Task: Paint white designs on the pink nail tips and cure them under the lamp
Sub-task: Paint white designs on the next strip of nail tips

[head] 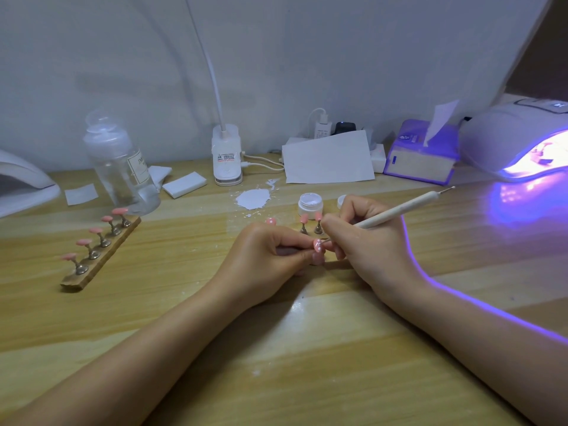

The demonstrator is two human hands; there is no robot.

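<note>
- Head view, far left: wooden strip (101, 255) carries 5 pink tips (83, 241) on stands.
- Left hand (264, 259) pinches 1 pink nail tip (318, 245), white dots on it.
- Right hand (365, 241) grips 1 dotting pen (396, 210), point touching that tip.
- 2 more tips on stands (311, 224) behind, 1 open white jar (310, 204).
- 1 lamp (516, 142) lit purple, far right.

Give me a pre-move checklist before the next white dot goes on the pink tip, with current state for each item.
1. Left hand pinches the pink nail tip steady: ok.
2. Right hand grips the dotting tool like a pen: ok.
3. Tool point at the tip's surface: ok; actual contact: cannot tell.
4. White paint loaded on the point: cannot tell.
5. White gel jar open and beside the hands: ok.
6. Curing lamp lit: ok.
</note>
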